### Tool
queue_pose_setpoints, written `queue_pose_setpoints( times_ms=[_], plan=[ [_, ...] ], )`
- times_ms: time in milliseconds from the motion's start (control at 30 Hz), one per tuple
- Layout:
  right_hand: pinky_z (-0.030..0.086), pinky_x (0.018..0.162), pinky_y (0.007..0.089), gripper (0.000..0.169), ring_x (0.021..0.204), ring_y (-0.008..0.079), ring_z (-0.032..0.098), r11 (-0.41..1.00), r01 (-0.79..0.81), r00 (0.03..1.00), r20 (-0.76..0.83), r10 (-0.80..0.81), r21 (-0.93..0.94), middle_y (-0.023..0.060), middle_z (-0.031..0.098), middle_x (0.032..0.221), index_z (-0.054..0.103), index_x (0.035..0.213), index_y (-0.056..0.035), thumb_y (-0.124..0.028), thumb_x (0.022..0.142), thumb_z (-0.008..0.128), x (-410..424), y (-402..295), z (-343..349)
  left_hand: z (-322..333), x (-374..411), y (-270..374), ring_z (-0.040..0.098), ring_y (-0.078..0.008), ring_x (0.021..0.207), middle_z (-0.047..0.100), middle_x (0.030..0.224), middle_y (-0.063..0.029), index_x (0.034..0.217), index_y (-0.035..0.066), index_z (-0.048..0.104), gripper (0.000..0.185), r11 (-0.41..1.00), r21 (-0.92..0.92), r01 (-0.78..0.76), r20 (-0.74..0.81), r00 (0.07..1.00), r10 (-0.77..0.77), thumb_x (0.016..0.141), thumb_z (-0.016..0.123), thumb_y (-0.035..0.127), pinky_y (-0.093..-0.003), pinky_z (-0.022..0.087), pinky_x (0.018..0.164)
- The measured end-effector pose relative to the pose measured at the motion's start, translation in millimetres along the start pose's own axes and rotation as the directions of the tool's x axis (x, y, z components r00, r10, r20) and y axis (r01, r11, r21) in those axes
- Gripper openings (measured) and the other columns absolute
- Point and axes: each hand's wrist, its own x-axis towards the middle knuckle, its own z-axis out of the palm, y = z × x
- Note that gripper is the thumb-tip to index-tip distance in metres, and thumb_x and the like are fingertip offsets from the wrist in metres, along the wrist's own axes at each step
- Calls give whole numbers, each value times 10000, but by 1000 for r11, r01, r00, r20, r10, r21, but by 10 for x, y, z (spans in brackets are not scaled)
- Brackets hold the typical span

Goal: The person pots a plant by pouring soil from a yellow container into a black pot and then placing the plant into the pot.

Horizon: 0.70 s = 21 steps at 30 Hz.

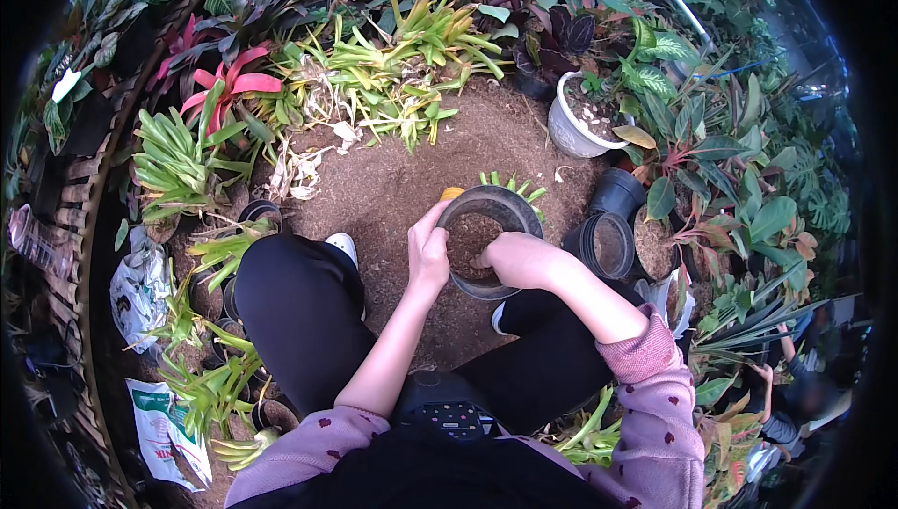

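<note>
A black plastic plant pot [530, 211] is tilted towards me between my knees, with brown soil [471, 235] inside. My left hand [429, 251] grips its left rim, thumb at the edge. Inside the mouth is my right hand [515, 258], fingers curled down and the fingertips at the soil. Whether those fingers pinch anything is hidden. A yellow object [451, 193] shows just behind the left hand, mostly covered. Past the pot's far rim, short green leaf stubs of a plant [537, 194] stick out.
Trimmed green plants [421, 53] lie heaped on the soil ground [365, 179] ahead. A white pot [579, 130] and stacked black pots [596, 246] stand to the right. Potted plants and a white printed bag [168, 432] line the left. Another person [786, 397] is at far right.
</note>
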Motion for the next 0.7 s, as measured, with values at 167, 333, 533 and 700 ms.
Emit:
queue_pose_setpoints(
  times_ms=[167,333,533,700],
  plan=[
    [512,793,406,419,898,340,654,995,75,996,41,-78,72,197,670,939,668,1126,-113,21,753,531,-75,-111,-117,19,-3,34,618,-203,813,666,915,-156,1086,-52,593,443,991,11,-132,-2,991,132,734,386,117,-311,460,750],
    [518,789,429,368,898,335,654,985,112,989,-113,-98,128,189,668,907,658,1104,-84,-6,766,535,34,-77,2,29,7,24,635,-236,936,669,962,-178,1084,-70,583,454,991,4,-135,-34,990,135,732,381,134,-334,458,845],
    [518,854,402,427,979,306,641,982,188,926,-330,-183,-17,137,630,1142,591,1220,-72,-8,805,516,114,7,155,29,15,25,633,-216,926,670,965,-181,1094,-65,587,463,990,-81,-119,5,993,120,729,390,142,-317,459,838],
    [511,881,399,458,1036,292,622,979,188,942,-267,-202,-75,129,576,1261,572,1247,-77,-2,799,518,125,9,102,25,24,-35,619,-191,841,671,932,-172,1093,-60,591,464,991,-84,-100,-7,995,100,725,401,149,-305,458,762]
  ],
)
